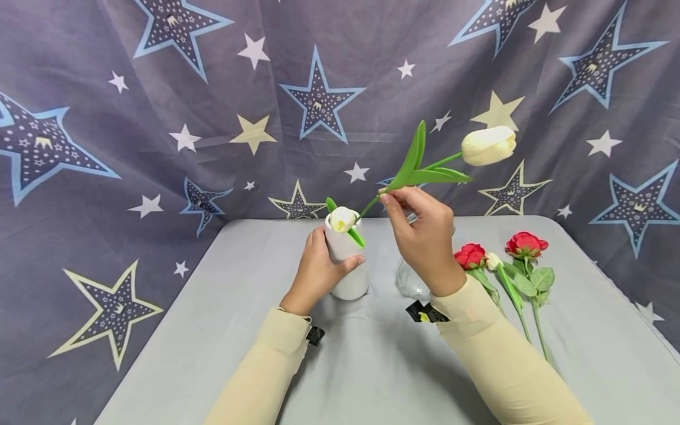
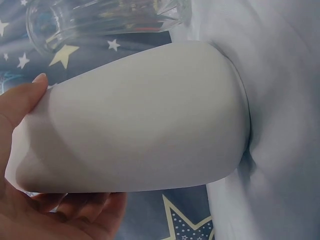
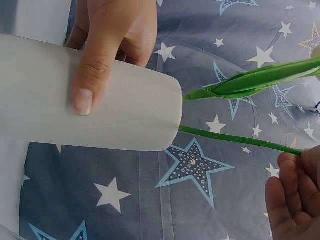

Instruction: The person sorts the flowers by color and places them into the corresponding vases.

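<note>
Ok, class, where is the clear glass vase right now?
In the head view, the clear glass vase stands on the grey table, just right of the white vase and partly hidden behind the right grip.

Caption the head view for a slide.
Left hand grips a white vase with one tulip in it; right hand pinches a second tulip by its stem.

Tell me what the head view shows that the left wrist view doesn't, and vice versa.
Only the head view shows the right grip pinching a white tulip, a second tulip at the mouth of the white vase, and recognizable red roses on the table.

Only the left wrist view shows the glass vase unblocked by the right grip.

Both show the left grip on the white vase, plus table and starry backdrop.
</note>
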Motion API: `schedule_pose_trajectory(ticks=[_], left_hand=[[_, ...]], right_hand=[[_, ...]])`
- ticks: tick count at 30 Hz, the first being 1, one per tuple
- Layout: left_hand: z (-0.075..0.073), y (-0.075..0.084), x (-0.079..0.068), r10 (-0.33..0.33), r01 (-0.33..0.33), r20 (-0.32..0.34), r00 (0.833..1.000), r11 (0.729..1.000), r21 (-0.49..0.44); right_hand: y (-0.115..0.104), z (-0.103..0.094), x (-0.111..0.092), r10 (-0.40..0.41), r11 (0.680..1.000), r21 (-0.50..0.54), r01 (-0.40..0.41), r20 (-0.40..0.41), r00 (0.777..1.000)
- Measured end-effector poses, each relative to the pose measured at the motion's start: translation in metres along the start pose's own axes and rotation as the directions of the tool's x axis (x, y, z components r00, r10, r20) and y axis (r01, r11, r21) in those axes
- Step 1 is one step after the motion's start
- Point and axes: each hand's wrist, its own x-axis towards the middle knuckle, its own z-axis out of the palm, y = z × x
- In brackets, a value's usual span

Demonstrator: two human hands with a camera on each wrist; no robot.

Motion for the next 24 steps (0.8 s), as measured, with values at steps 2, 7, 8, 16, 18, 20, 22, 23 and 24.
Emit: schedule_pose_trajectory(ticks=[2, 7, 8, 16, 18, 20, 22, 23, 24], left_hand=[[0.000, 0.001, 0.000, -0.001, 0.001, 0.006, 1.000, 1.000, -0.002], [-0.001, 0.001, -0.001, -0.014, 0.014, 0.016, 1.000, 1.000, -0.010], [-0.001, 0.001, -0.001, -0.013, 0.013, 0.017, 1.000, 1.000, -0.011], [0.000, 0.000, -0.001, -0.004, 0.004, 0.007, 1.000, 1.000, -0.008], [0.000, 0.000, 0.000, -0.006, 0.007, 0.009, 1.000, 1.000, -0.007], [0.000, 0.000, 0.000, -0.009, 0.009, 0.010, 1.000, 1.000, -0.007], [0.000, 0.001, 0.000, -0.009, 0.009, 0.009, 1.000, 1.000, -0.002], [0.000, 0.001, 0.000, -0.008, 0.008, 0.008, 1.000, 1.000, -0.001], [0.000, 0.001, -0.001, -0.008, 0.008, 0.008, 1.000, 1.000, 0.000]], right_hand=[[0.000, 0.001, 0.000, -0.016, 1.000, -0.004, 0.016, 0.012, 1.000], [0.001, 0.007, -0.001, -0.039, 0.999, -0.014, 0.040, 0.057, 0.998], [0.001, 0.008, -0.002, -0.041, 0.999, -0.017, 0.042, 0.067, 0.997], [0.006, 0.017, -0.008, -0.038, 0.997, -0.065, 0.047, 0.143, 0.989], [0.007, 0.018, -0.010, -0.039, 0.995, -0.084, 0.053, 0.162, 0.986], [0.008, 0.019, -0.011, -0.039, 0.994, -0.096, 0.057, 0.179, 0.983], [0.009, 0.020, -0.012, -0.040, 0.993, -0.099, 0.060, 0.190, 0.981], [0.009, 0.021, -0.013, -0.041, 0.993, -0.102, 0.062, 0.195, 0.980], [0.009, 0.021, -0.013, -0.042, 0.993, -0.103, 0.064, 0.199, 0.979]])
